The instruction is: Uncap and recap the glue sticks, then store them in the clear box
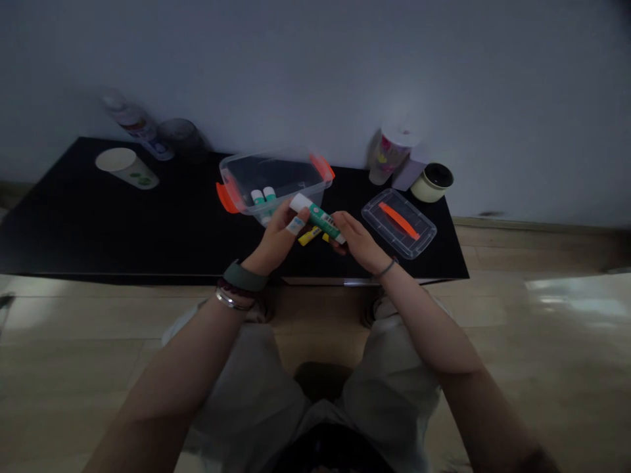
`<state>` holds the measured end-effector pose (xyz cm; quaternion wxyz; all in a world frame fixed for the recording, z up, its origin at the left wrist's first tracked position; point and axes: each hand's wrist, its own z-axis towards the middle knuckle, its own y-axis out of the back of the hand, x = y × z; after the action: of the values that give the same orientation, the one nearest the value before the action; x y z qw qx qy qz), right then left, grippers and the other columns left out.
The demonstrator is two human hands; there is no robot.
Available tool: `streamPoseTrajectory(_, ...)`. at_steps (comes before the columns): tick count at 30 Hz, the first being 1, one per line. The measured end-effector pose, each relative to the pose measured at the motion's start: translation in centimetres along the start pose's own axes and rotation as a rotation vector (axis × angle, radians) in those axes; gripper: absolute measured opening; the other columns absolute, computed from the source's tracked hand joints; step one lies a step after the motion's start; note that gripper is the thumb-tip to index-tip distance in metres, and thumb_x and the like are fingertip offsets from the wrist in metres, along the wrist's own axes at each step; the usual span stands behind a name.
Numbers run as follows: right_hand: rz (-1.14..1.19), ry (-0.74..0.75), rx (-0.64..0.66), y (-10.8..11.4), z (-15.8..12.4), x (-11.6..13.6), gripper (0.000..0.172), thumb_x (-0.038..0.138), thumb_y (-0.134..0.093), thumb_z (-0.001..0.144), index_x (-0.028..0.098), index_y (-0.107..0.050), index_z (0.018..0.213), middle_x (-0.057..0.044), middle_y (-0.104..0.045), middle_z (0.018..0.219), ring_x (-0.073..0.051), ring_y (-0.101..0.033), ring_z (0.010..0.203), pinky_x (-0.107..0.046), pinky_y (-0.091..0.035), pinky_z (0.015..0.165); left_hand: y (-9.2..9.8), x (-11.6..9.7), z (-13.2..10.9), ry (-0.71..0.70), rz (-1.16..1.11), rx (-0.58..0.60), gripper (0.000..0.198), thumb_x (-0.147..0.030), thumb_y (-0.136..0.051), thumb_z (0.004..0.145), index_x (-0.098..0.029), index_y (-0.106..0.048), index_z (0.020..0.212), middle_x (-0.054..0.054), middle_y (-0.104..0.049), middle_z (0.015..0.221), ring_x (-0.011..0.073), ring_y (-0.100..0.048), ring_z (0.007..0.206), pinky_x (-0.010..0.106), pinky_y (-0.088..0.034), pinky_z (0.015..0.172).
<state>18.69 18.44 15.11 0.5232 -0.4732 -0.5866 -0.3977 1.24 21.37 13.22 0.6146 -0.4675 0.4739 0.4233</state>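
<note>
The left hand (275, 242) pinches a green glue stick (321, 222) near its white cap, while the right hand (359, 242) closes on the other end — a clear plastic box (296, 159) sits just beyond the left hand.

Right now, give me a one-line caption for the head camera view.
Left hand and right hand hold a green glue stick before a clear plastic box.

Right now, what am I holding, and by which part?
A green glue stick, your left hand below its white cap, your right hand at its lower end.
</note>
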Motion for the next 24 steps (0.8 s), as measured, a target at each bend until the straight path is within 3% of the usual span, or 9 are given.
streamPoseTrajectory(5, -0.359, 0.107, -0.110, 0.3, 0.0, -0.2, 0.037, 0.058, -0.049, 0.098, 0.023, -0.048, 0.110, 0.005, -0.052, 0.072, -0.011, -0.053, 0.059, -0.023, -0.041, 0.059, -0.4, 0.1, -0.1, -0.014, -0.036, -0.001, 0.048, -0.061, -0.073, 0.081, -0.020, -0.059, 0.102, 0.007, -0.070, 0.096, 0.0214, -0.069, 0.096, 0.034, -0.060, 0.081)
streamPoseTrajectory(12, -1.049, 0.256, -0.168, 0.1, -0.1, 0.5, 0.060, 0.064, -0.054, 0.094, 0.016, -0.050, 0.129, -0.012, -0.069, 0.095, -0.025, -0.067, 0.089, -0.029, -0.043, 0.077, -0.4, 0.2, -0.3, 0.183, -0.264, -0.038, 0.041, -0.051, -0.078, 0.079, -0.020, -0.059, 0.098, 0.003, -0.071, 0.096, 0.0157, -0.071, 0.087, 0.030, -0.060, 0.080)
streamPoseTrajectory(16, -1.136, 0.297, -0.146, -0.1, -0.2, 0.4, 0.060, 0.065, -0.045, 0.097, 0.017, -0.049, 0.133, -0.013, -0.071, 0.100, -0.025, -0.067, 0.094, -0.029, -0.044, 0.081, -1.0, -0.1, -1.1, 0.255, -0.304, 0.004, 0.034, -0.048, -0.072, 0.085, -0.024, -0.055, 0.102, 0.001, -0.070, 0.096, 0.0159, -0.071, 0.088, 0.030, -0.060, 0.075)
streamPoseTrajectory(19, -1.126, 0.278, -0.186, 0.0, -0.6, 0.6, 0.063, 0.065, -0.038, 0.100, 0.016, -0.046, 0.139, -0.014, -0.070, 0.109, -0.026, -0.068, 0.096, -0.030, -0.046, 0.081, -1.8, -0.6, -1.3, 0.247, -0.295, 0.015, 0.044, -0.039, -0.082, 0.077, -0.027, -0.051, 0.107, -0.003, -0.067, 0.097, 0.0145, -0.070, 0.090, 0.030, -0.061, 0.077)
streamPoseTrajectory(22, -1.135, 0.294, -0.219, 0.2, -1.0, 0.9, 0.065, 0.062, -0.034, 0.102, 0.016, -0.039, 0.148, -0.016, -0.065, 0.120, -0.028, -0.066, 0.105, -0.032, -0.047, 0.086, -1.3, -1.4, 0.3, 0.150, -0.171, -0.017, 0.053, -0.038, -0.085, 0.075, -0.026, -0.047, 0.110, -0.002, -0.065, 0.099, 0.0164, -0.069, 0.093, 0.033, -0.061, 0.078)
streamPoseTrajectory(24, -1.156, 0.298, -0.218, 0.4, -1.1, 1.0, 0.067, 0.060, -0.033, 0.103, 0.015, -0.034, 0.152, -0.017, -0.063, 0.122, -0.028, -0.064, 0.109, -0.032, -0.048, 0.088, 0.0, -2.1, 2.5, 0.020, -0.013, -0.091, 0.057, -0.040, -0.083, 0.078, -0.026, -0.043, 0.115, -0.001, -0.064, 0.100, 0.0174, -0.068, 0.094, 0.035, -0.060, 0.079)
